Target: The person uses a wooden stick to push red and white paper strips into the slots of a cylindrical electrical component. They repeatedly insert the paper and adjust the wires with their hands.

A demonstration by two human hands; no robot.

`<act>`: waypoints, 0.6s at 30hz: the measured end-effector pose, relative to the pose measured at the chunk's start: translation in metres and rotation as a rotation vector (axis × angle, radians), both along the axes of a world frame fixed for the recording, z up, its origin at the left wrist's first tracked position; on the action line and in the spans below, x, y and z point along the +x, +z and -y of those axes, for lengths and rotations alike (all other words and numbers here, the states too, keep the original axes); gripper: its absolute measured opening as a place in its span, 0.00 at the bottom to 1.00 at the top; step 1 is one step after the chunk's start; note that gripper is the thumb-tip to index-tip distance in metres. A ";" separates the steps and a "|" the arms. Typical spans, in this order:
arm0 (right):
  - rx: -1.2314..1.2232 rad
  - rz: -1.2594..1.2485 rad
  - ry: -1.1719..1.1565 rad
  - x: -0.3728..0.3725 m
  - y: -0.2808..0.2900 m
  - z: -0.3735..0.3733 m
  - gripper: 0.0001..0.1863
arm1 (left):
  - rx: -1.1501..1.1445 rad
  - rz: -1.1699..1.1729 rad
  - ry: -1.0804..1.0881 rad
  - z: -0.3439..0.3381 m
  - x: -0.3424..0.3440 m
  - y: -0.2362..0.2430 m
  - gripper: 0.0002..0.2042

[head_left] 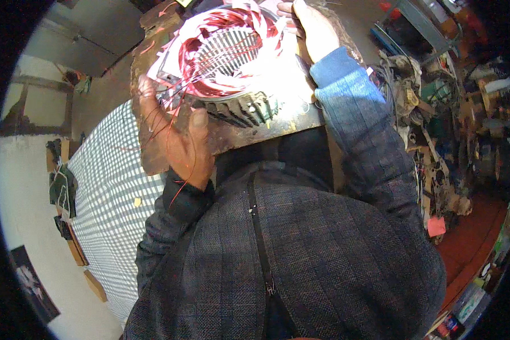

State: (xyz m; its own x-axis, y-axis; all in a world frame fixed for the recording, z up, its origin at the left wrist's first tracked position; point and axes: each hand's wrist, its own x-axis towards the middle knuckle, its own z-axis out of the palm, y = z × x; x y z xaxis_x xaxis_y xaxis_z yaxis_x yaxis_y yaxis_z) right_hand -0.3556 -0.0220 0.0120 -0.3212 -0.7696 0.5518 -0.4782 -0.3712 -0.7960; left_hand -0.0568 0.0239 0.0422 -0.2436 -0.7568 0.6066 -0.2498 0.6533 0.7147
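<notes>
A motor stator with a ribbed metal housing rests on a worn wooden board at the top of the view. Red copper windings ring its slotted core, and loose red wires trail over its left side. Beside that left edge is my left hand, thumb apart and fingers stretched out; thin wires hang across it. At the stator's far right lies my right hand, fingers extended toward the rim. Strong glare washes out this hand and the stator's right side, so exact contact is hard to see.
A checkered cloth spreads to the left, before a pale wall. Cluttered parts and rags crowd the right, near a metal shelf. A red floor patch shows at lower right.
</notes>
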 end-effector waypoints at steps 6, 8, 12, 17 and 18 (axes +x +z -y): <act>0.222 1.056 0.511 0.010 -0.008 0.044 0.25 | 0.202 -0.216 -0.137 0.006 -0.028 0.002 0.33; 0.212 1.101 0.546 0.015 -0.008 0.051 0.25 | 0.160 -0.328 -0.277 0.009 -0.033 -0.002 0.38; 0.211 1.155 0.581 0.023 -0.006 0.059 0.26 | 0.159 -0.463 -0.157 0.011 -0.046 -0.015 0.29; 0.188 1.211 0.598 0.027 -0.004 0.055 0.26 | 0.067 -0.526 -0.129 0.018 -0.051 -0.028 0.30; 0.183 1.219 0.600 0.027 -0.004 0.055 0.26 | 0.065 -0.499 -0.085 0.020 -0.052 -0.029 0.29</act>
State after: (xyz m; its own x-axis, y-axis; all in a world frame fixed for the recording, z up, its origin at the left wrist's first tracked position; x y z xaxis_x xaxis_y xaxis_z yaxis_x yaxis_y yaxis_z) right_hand -0.3282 -0.0767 0.0077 -0.1198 -0.9920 0.0387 0.7495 -0.1159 -0.6518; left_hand -0.1083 0.0042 0.0130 0.0014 -0.7870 0.6170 0.1848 0.6066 0.7733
